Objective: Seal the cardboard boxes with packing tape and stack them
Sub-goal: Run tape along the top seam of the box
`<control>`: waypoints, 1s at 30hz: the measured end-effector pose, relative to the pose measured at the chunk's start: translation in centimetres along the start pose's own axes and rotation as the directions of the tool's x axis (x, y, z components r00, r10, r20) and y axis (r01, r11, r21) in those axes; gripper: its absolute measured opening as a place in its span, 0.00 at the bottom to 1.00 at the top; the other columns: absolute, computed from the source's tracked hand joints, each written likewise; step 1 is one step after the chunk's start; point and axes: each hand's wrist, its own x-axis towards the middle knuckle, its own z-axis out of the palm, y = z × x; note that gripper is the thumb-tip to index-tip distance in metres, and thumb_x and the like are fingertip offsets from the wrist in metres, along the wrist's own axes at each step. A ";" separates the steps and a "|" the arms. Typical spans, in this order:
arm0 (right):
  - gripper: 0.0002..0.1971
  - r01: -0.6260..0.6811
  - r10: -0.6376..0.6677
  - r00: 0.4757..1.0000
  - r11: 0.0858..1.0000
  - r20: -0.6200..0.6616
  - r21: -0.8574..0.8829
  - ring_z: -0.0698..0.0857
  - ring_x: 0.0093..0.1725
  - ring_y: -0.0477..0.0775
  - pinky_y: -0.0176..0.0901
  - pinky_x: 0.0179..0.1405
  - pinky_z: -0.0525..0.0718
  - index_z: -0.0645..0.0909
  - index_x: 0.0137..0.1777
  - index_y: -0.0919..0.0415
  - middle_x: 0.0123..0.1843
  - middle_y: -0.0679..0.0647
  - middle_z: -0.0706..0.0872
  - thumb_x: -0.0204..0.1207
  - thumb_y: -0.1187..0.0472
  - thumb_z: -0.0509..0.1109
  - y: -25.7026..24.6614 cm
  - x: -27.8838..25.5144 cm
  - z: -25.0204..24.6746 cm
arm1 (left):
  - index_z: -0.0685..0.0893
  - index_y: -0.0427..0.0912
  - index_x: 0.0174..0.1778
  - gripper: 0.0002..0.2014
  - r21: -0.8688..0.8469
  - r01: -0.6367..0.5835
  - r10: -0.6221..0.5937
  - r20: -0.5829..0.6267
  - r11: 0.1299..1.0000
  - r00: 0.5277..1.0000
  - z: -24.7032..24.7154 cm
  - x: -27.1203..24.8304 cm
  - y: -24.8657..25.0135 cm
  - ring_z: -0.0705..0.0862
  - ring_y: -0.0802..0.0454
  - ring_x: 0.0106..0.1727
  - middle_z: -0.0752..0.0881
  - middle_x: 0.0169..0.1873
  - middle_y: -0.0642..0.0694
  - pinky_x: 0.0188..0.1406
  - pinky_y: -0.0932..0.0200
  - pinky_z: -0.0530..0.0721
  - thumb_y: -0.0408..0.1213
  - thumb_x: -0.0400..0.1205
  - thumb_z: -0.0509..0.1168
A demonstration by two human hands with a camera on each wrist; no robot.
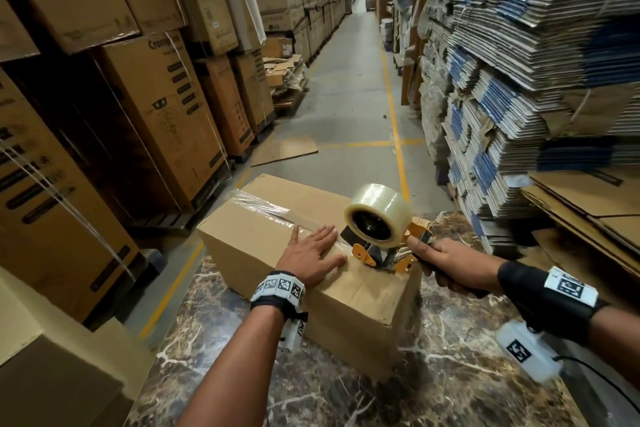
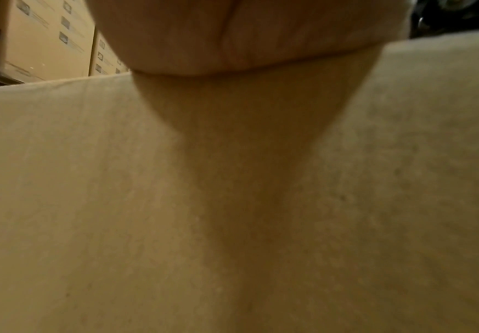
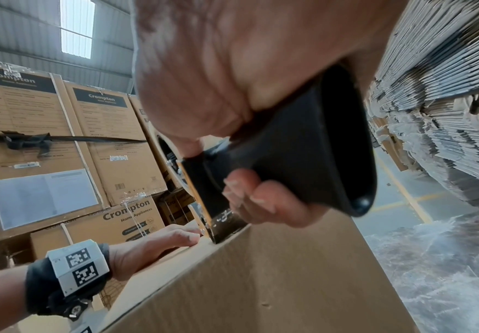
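Head view. A closed cardboard box (image 1: 277,236) is seen on a dark marbled table (image 1: 433,374), its far end projecting past the table's far edge over the aisle floor (image 1: 356,97). Bare tabletop is left in front of the box and to its right. The aisle is bounded by stacked printed cartons (image 1: 166,107) on the left and flattened cartons (image 1: 519,62) on the right. A strip of clear tape (image 1: 263,210) is laid along the top seam. The left hand (image 1: 313,255) is pressed flat on the lid, fingers straight and spread. The handle of a tape dispenser (image 1: 381,239), loaded with a clear roll, is gripped by the right hand (image 1: 450,263); its front end is set on the lid just right of the left hand.

Left wrist view. The frame is filled by the box's blurred tan surface (image 2: 89,202), with the palm (image 2: 232,33) resting at its upper edge.

Right wrist view. The fingers (image 3: 260,196) are curled round the black handle (image 3: 303,146); the dispenser's front touches the box's top edge (image 3: 232,243), beside the flat left hand (image 3: 152,243).
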 end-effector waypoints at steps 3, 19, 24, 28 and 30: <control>0.39 -0.001 0.001 1.000 1.000 0.005 -0.009 0.71 0.22 0.50 0.40 0.19 0.70 0.77 0.44 0.59 0.29 0.52 0.78 0.74 0.19 0.55 0.1 -0.6 -0.6 | 0.53 0.57 0.91 0.36 -0.009 0.005 -0.005 0.003 1.000 1.000 -0.1 -0.1 0.1 0.46 0.66 0.88 0.50 0.89 0.61 0.86 0.36 0.27 0.67 0.88 0.49; 0.37 -0.025 0.025 0.999 0.999 -0.030 0.020 0.73 0.26 0.50 0.42 0.24 0.74 0.78 0.42 0.59 0.29 0.51 0.78 0.75 0.21 0.55 5.3 -5.7 -2.8 | 0.44 0.49 0.92 0.55 0.075 -0.032 0.028 0.060 0.997 0.998 -0.2 -0.9 1.9 0.37 0.59 0.89 0.40 0.90 0.54 0.87 0.42 0.29 0.83 0.75 0.35; 0.42 0.002 -0.001 0.999 1.000 -0.033 0.027 0.73 0.27 0.52 0.44 0.26 0.74 0.78 0.40 0.58 0.29 0.51 0.78 0.70 0.14 0.54 5.9 -5.4 -2.5 | 0.39 0.47 0.91 0.60 0.060 -0.191 0.185 0.094 0.980 0.978 0.9 -1.8 6.9 0.32 0.58 0.88 0.36 0.89 0.49 0.88 0.46 0.31 0.87 0.71 0.38; 0.44 0.008 -0.006 0.999 0.999 -0.039 0.039 0.74 0.29 0.56 0.46 0.26 0.75 0.78 0.41 0.59 0.31 0.53 0.79 0.68 0.13 0.54 6.1 -5.4 -2.4 | 0.36 0.49 0.91 0.62 0.052 -0.218 0.214 0.076 0.975 0.974 2.1 -1.9 8.8 0.32 0.56 0.89 0.36 0.89 0.49 0.88 0.44 0.31 0.88 0.70 0.46; 0.41 0.000 0.002 0.999 0.998 -0.037 0.056 0.73 0.27 0.54 0.44 0.24 0.74 0.78 0.42 0.59 0.31 0.53 0.79 0.71 0.16 0.54 6.3 -5.2 -2.3 | 0.35 0.51 0.91 0.61 0.067 -0.228 0.224 0.073 0.971 0.972 2.3 -1.5 8.7 0.33 0.56 0.89 0.37 0.90 0.50 0.88 0.44 0.31 0.87 0.71 0.48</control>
